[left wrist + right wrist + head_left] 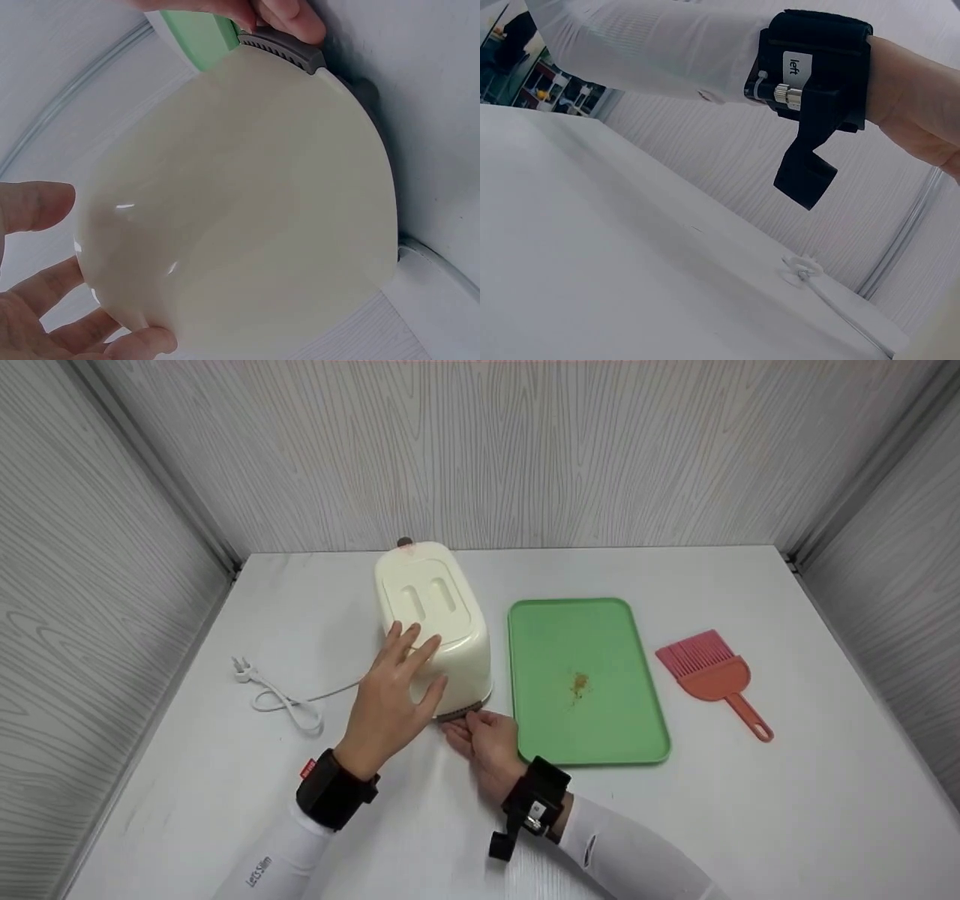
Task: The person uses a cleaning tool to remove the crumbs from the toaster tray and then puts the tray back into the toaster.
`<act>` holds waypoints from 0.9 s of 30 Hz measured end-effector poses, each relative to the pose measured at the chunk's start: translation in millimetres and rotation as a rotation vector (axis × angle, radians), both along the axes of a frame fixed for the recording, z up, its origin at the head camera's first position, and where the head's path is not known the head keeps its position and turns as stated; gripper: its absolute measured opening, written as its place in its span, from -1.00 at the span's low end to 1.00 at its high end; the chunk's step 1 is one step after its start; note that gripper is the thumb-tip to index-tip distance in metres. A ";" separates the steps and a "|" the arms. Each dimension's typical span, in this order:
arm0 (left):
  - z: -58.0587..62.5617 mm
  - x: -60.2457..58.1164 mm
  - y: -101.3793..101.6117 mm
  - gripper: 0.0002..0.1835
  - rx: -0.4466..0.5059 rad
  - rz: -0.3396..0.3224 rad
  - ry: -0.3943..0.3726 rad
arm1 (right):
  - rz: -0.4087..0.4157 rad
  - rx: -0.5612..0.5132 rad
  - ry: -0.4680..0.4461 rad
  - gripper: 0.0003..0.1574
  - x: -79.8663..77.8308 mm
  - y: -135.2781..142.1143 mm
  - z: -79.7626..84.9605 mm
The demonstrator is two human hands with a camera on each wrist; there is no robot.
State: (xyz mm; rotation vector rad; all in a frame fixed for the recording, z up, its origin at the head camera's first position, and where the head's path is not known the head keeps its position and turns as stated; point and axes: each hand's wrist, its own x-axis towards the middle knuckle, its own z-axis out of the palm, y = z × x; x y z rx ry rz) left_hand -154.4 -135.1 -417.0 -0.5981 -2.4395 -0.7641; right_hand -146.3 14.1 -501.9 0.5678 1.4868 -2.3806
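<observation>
A cream toaster point(469, 667) with a lid over its top stands left of centre on the white table. My left hand point(390, 701) rests spread fingers on its near top edge, thumb held apart; the left wrist view shows these fingers point(142, 343) against the glossy end. Low on that same end is the grey ridged edge of a crumb tray point(281, 49). My right hand point(487, 742) pinches this edge between thumb and fingers, its palm turned up close to the table. In the right wrist view the right hand is out of sight, and the left wrist's black band point(817, 67) shows.
Right of the toaster lies a green tray point(540, 645) with brown crumbs point(579, 684) on it. Farther right is a small pink brush point(697, 654) set in an orange-red dustpan point(718, 681). The toaster's white cord and plug point(244, 671) lie at left. Grey panels enclose the table.
</observation>
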 end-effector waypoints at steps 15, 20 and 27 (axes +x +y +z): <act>0.7 0.7 0.3 -0.49 0.003 0.000 -0.005 | -0.009 0.004 0.013 -0.69 -1.1 -0.6 -1.2; 0.5 0.7 0.6 -0.49 0.013 0.004 -0.008 | -0.002 0.006 0.018 -0.68 -0.7 -1.3 -0.1; -0.4 0.3 2.1 -0.49 0.015 0.012 0.015 | -0.002 0.017 0.022 -0.70 -3.3 -2.3 0.0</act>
